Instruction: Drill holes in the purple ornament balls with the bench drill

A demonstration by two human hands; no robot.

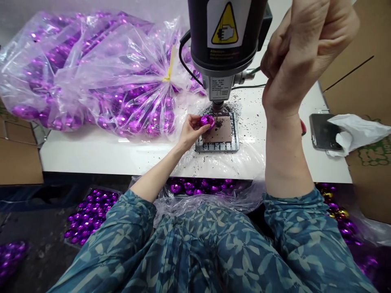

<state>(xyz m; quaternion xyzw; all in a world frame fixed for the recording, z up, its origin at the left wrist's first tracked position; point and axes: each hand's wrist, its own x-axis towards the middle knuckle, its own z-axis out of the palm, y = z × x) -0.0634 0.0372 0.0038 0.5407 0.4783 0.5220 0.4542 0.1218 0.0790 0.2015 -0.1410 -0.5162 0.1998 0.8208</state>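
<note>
Purple mirror-faceted ball [207, 120] is pinched, thumb against fingers, by the left hand [190, 133] at the corner of a brown square board [220, 134] below a black-and-silver drill press [225, 61]. A slack pinch could let it roll; straying closer could injure that hand. Right hand [305, 53] is fisted; around what, I cannot tell.

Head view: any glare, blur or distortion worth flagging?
Head view, left: white glints streak the plastic bag; head view, lower left corner: the purple balls look dim and soft; head view, top right: the right hand looms large, probably from closeness and a wide lens; head view, centre: the held ball shows bright facets.
</note>
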